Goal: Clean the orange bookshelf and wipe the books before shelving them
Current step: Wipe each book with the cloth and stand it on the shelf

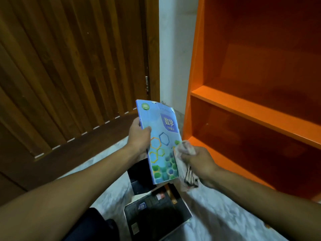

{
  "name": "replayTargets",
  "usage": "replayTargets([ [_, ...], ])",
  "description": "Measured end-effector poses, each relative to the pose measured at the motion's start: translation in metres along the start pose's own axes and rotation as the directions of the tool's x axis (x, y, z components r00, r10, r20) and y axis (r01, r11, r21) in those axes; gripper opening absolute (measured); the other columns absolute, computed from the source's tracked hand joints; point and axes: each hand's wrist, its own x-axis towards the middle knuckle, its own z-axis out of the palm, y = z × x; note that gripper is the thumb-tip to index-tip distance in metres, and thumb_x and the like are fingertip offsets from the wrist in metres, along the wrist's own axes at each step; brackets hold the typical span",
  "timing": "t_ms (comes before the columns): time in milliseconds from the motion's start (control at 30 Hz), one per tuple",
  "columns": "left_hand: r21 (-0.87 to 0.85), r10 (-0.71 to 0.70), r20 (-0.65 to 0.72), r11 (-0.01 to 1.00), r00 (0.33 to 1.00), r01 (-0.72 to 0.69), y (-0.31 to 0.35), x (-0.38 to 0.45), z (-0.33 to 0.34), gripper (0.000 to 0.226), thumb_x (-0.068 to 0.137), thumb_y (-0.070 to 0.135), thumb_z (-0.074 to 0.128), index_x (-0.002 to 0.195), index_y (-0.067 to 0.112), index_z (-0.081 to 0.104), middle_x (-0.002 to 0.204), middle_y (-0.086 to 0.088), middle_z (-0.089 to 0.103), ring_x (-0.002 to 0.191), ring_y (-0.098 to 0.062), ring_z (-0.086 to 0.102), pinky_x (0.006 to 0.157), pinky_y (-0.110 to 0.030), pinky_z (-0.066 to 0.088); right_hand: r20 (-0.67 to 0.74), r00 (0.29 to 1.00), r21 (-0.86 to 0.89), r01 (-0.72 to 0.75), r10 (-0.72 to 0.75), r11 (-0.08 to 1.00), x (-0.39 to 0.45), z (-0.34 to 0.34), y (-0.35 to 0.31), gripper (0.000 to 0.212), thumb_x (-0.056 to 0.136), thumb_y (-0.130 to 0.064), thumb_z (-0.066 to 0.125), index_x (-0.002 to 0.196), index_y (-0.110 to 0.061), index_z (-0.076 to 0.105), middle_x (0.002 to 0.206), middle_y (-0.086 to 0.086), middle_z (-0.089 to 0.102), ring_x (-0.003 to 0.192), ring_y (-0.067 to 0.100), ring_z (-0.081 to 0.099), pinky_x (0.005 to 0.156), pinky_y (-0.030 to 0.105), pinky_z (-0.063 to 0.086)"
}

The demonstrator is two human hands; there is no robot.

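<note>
My left hand (139,136) grips a blue book (160,140) with a hexagon pattern by its left edge and holds it upright in front of me. My right hand (199,161) clutches a crumpled pale cloth (185,162) against the book's lower right edge. The orange bookshelf (251,108) stands at the right, and its visible shelves hold nothing. Below my hands, dark books (156,211) lie in a loose pile on the floor.
A brown slatted wooden door (69,66) fills the left side. A strip of white wall (173,49) separates it from the shelf. The floor (225,214) is pale and marbled. A dark-clothed knee (93,223) shows at the bottom.
</note>
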Motion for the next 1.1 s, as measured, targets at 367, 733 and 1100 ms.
replayTargets([
  [367, -0.043, 0.016, 0.315, 0.999, 0.949, -0.003, 0.019, -0.024, -0.026, 0.030, 0.104, 0.003, 0.043, 0.116, 0.023, 0.062, 0.099, -0.005, 0.078, 0.085, -0.028, 0.076, 0.067, -0.041, 0.063, -0.182, 0.965, 0.743, 0.008, 0.190, 0.670, 0.039, -0.075, -0.081, 0.036, 0.092, -0.032, 0.068, 0.118, -0.008, 0.061, 0.116, 0.020, 0.070, 0.101, 0.039, 0.069, 0.088, 0.057, 0.055],
  [733, -0.135, -0.045, 0.322, 0.987, 0.946, 0.092, 0.018, -0.028, 0.006, 0.031, 0.103, 0.003, 0.044, 0.122, 0.020, 0.064, 0.108, -0.014, 0.075, 0.085, -0.032, 0.073, 0.071, -0.044, 0.063, -0.083, 0.878, -0.142, 0.458, -0.471, 0.878, 0.030, 0.002, -0.029, 0.033, 0.102, -0.016, 0.052, 0.120, -0.040, 0.065, 0.106, -0.023, 0.071, 0.098, -0.005, 0.065, 0.086, 0.028, 0.056],
  [1100, -0.252, -0.241, -0.030, 0.941, 0.970, 0.226, 0.005, 0.011, -0.033, 0.023, 0.106, 0.016, 0.044, 0.112, 0.022, 0.065, 0.119, -0.010, 0.072, 0.101, -0.037, 0.071, 0.091, -0.062, 0.054, 0.467, 0.832, -0.426, 0.509, -0.300, 0.748, -0.019, 0.008, 0.011, 0.066, 0.087, 0.011, 0.046, 0.144, -0.021, 0.050, 0.103, -0.014, 0.074, 0.064, -0.025, 0.052, 0.061, -0.004, 0.036],
])
